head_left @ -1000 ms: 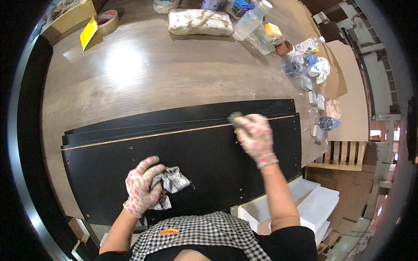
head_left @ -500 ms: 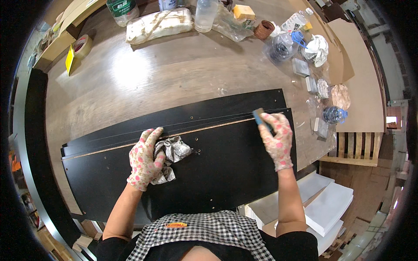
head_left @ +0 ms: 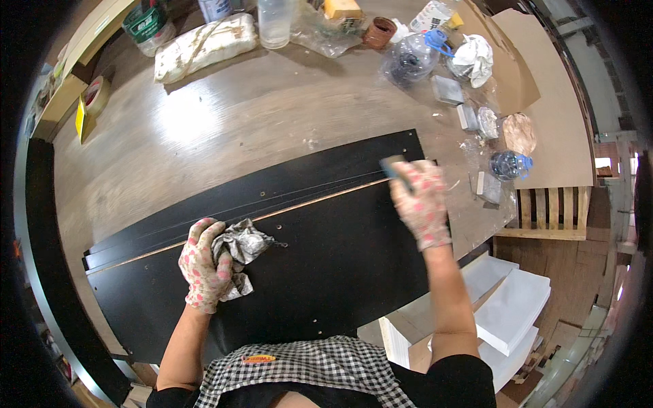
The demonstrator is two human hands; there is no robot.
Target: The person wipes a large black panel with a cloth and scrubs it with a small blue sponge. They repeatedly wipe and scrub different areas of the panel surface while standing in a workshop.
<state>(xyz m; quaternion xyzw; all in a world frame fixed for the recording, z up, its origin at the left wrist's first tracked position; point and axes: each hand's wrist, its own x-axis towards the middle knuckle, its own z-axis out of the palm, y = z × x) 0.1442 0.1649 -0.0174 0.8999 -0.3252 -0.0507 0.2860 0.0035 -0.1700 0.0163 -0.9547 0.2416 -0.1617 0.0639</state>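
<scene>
Black panels lie stacked on the table, the near one showing a bare, light brown strip along its far edge. Both my hands wear white gloves with pink spots. My left hand rests on the near panel, closed around a crumpled, grey-stained wad of paper or cloth. Between the fingers of my right hand is a small blue-grey block, at the light strip close to the panels' right end. That hand is slightly blurred, and its fingers partly hide the block.
Along the table's far side are a tape roll, a wrapped white bundle, a clear cup and a brown ring-shaped roll. Plastic bottles and small grey blocks line the right side. White boards stand at lower right.
The whole view has shifted, so the scene sits further left. My right hand has moved slightly rightward along the panel edge with the block. My left hand stays about where it was.
</scene>
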